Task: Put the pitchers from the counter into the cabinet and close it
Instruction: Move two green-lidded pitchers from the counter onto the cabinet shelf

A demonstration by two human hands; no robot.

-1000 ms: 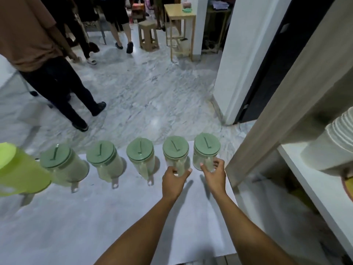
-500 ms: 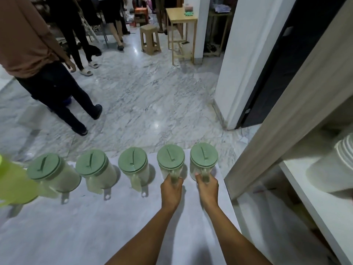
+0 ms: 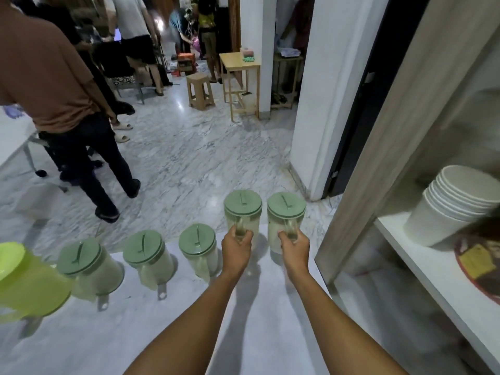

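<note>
Left hand [image 3: 236, 246] and right hand [image 3: 295, 246] each grip a pitcher [image 3: 242, 217] handle.

A lived-in home interior is being shown. Beyond the hands, marble flooring [image 3: 194, 158], a wooden stool [image 3: 200, 89] and a side table [image 3: 239, 62] are being seen. Right of them, stacked bowls [image 3: 449, 207] are being kept in an open cabinet [image 3: 422, 247].

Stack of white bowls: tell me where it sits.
In the head view, far right: the stack of white bowls lies tilted on the open cabinet's white shelf, right of both held pitchers.
</note>
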